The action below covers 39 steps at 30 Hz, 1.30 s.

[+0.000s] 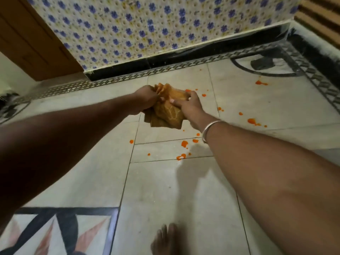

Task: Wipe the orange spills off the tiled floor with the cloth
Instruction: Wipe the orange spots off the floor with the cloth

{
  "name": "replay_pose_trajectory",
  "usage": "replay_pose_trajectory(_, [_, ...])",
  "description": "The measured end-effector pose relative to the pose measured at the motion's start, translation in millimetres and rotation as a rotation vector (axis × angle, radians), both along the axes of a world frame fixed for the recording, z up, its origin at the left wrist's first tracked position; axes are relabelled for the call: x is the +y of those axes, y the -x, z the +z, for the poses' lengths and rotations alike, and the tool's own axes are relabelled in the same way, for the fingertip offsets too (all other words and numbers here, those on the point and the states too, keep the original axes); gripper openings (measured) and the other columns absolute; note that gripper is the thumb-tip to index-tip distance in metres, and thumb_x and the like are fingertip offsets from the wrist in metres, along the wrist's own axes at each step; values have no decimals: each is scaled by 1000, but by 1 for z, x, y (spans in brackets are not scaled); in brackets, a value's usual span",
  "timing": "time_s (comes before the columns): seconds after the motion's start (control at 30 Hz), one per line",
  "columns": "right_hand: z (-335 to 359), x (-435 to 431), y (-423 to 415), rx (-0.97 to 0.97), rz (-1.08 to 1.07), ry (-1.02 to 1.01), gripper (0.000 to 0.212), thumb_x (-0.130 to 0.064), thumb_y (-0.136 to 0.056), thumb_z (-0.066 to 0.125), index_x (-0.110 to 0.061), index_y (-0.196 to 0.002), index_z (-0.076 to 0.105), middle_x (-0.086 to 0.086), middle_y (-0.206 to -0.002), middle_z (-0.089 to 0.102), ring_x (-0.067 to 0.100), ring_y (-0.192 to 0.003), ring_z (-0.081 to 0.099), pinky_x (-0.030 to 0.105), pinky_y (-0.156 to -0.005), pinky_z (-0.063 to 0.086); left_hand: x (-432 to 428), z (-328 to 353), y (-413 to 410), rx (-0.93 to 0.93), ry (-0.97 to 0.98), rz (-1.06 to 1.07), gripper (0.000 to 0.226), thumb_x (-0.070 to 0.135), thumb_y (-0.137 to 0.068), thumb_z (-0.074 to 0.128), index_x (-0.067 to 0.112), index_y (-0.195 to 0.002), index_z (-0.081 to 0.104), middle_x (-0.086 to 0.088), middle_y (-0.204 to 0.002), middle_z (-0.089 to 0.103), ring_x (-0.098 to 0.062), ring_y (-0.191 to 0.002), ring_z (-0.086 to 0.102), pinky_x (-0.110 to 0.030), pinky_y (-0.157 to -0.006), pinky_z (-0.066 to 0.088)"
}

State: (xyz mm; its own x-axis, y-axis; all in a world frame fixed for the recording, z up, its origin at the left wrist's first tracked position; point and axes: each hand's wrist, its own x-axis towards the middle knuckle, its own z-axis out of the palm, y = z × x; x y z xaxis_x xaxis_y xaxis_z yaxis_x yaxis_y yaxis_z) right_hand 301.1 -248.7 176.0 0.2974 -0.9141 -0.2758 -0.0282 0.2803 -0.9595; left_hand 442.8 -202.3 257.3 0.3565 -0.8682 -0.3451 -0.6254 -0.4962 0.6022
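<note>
Closest to the lens, the bare left forearm sweeps in from nine o'clock, big and dark, reaching up toward the middle of the view. Down at six o'clock, a bare foot stands on the pale grey tiled floor, and at seven o'clock sits a floor inlay with a black, white and pink pattern.

On to the hands, left to right. The left hand has its fingers curled tight into one bunched edge of the crumpled orange-brown patterned cloth. The right hand clamps the other side, thumb and fingers pinching the fabric, with a silver metal bangle on that wrist. So the cloth is gathered between both hands, just above centre. Whether it touches the tiles is not clear.

And the orange spills? A cluster of orange splashes lies on the floor below the cloth, toward five o'clock of it. Small dots sit just beside the right hand at one o'clock. A bigger orange blotch lies out at three o'clock, and another orange spot at two o'clock.

Across the top runs a wall of white tiles with blue flowers above a black skirting band, with a brown wooden door at ten o'clock.
</note>
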Motion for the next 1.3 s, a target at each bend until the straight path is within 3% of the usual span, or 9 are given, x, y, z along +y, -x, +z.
replay_pose_trajectory(0.23, [-56, -24, 21, 186, 16, -26, 50, -21, -86, 81, -17, -121, 46, 8, -123, 60, 29, -104, 67, 43, -68, 64, -38, -94, -4, 115, -57, -75, 14, 23, -101, 65, 14, -111, 64, -11, -110, 71, -30, -104, 70, -46, -90, 62])
replay_pose_trajectory(0.4, [-103, -31, 51, 294, -59, -24, 46, -21, -86, 79, -22, -117, 45, 8, -122, 61, 30, -106, 65, 51, -88, 60, -64, -135, 31, 21, -196, -225, 27, 27, -103, 62, 9, -123, 62, -12, -111, 70, -29, -103, 70, -46, -90, 62])
replay_pose_trajectory(0.57, [-104, -21, 121, 374, -102, 13, 43, -11, -89, 73, -15, -123, 48, 13, -121, 60, 34, -106, 65, 54, -75, 63, -82, -165, 91, 70, -291, -442, 16, 18, -106, 55, 6, -101, 65, -6, -81, 65, -13, -61, 66, -25, -50, 54])
replay_pose_trajectory(0.67, [-100, -31, 137, 461, -87, -14, 38, -5, -91, 69, -13, -121, 49, 12, -124, 59, 33, -107, 63, 56, -79, 62, -92, -175, 107, 84, -334, -519, 20, 10, -105, 51, 5, -88, 61, -7, -70, 58, -11, -42, 56, -22, -38, 44])
replay_pose_trajectory(0.77, [-108, -47, 135, 493, -108, -12, 29, -11, -92, 66, -14, -116, 51, 13, -123, 63, 33, -106, 65, 56, -85, 60, -103, -174, 115, 61, -286, -550, 22, 11, -104, 51, 7, -85, 61, -8, -73, 61, -17, -55, 60, -25, -42, 51])
replay_pose_trajectory(0.93, [-107, -59, 104, 475, -192, -67, 29, -10, -93, 69, -18, -113, 49, 15, -118, 64, 34, -104, 67, 39, -61, 59, -113, -161, 94, -22, -164, -500, 14, 17, -102, 54, 5, -102, 61, -11, -86, 63, -22, -68, 62, -39, -66, 56])
replay_pose_trajectory(1.03, [-120, -57, 94, 381, -265, -77, 26, -12, -91, 71, -19, -104, 50, 12, -112, 64, 31, -97, 68, 42, -64, 62, -121, -162, 76, -101, -161, -530, 26, 22, -102, 54, 0, -111, 65, -12, -93, 66, -28, -79, 68, -36, -59, 58])
replay_pose_trajectory(1.13, [-146, -51, 84, 303, -282, -54, 32, -18, -85, 78, -28, -93, 49, 3, -104, 63, 30, -99, 68, 51, -80, 62, -124, -171, 54, -135, -164, -511, 30, 25, -101, 58, 3, -119, 67, -13, -107, 70, -29, -95, 71, -37, -70, 63])
replay_pose_trajectory(1.3, [-192, -35, 83, 398, -212, 110, 31, -24, -87, 77, -21, -111, 57, 2, -105, 69, 22, -96, 66, 32, -79, 53, -89, -214, 49, -120, -192, -383, 32, 26, -100, 60, 6, -125, 61, -14, -122, 65, -27, -105, 62, -32, -78, 50])
